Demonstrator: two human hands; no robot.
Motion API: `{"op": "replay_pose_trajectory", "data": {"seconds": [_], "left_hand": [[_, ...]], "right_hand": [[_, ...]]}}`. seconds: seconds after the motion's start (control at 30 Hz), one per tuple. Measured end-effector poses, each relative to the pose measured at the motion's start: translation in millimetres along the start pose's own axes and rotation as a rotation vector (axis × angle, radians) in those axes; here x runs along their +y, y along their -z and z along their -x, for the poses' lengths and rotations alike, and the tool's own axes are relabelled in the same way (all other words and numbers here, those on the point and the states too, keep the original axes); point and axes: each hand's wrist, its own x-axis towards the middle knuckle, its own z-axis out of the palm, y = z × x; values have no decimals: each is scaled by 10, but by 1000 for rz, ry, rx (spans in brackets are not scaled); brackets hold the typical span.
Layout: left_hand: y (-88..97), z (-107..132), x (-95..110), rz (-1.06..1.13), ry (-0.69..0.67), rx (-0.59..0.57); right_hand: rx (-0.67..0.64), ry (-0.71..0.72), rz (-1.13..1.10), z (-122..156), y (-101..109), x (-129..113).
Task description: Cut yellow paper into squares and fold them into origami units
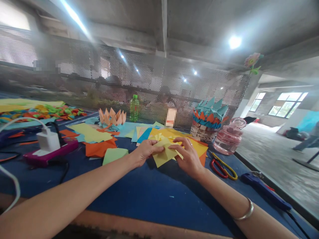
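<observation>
A piece of pale yellow paper, partly folded, is held up above the blue table between both hands. My left hand pinches its left side, thumb on top. On the right side, my right hand has its fingers closed on the paper's edge, a ring on one finger. Just behind lie sheets of yellow-orange paper and a blue sheet. Left of my left hand are a light green sheet and orange paper.
Scissors, a blue glue gun and a pink jar stand or lie at right, near a basket of folded paper. At left are a purple power strip, a green bottle and peach folded paper.
</observation>
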Motion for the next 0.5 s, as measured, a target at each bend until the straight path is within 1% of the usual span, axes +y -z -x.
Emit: {"op": "replay_pose_trajectory", "data": {"seconds": [0.17,0.27,0.5], "left_hand": [[-27,8,36,8,-11,44],[-34,11,50,15,-16,41],[-34,28,44,22,-23,28]], "right_hand": [[-10,33,14,-6,5,-20],[-10,49,18,-9,0,-30],[6,31,25,-5,1,-28]]}}
